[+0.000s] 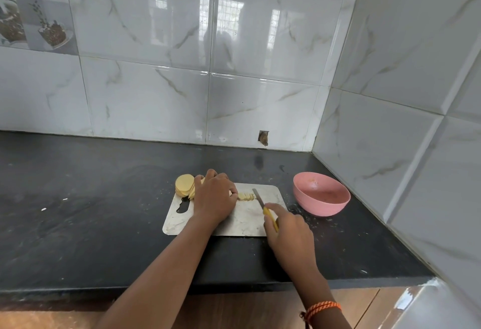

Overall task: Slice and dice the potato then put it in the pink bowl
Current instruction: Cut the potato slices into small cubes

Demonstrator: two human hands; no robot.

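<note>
A steel cutting board [244,220] lies on the black counter. Round potato slices [184,185] are stacked at its far left corner. My left hand [214,197] curls over a strip of potato [244,196] in the board's middle, fingertips holding it down. My right hand [289,235] grips a knife [260,202] by its yellow handle; the blade's tip sits at the right end of the cut pieces. The pink bowl [321,193] stands to the right of the board, with only small specks inside.
White marble-tiled walls close the counter at the back and on the right, meeting in a corner behind the bowl. The counter's front edge [234,287] runs just under my forearms. Small crumbs dot the counter [91,198] around the board.
</note>
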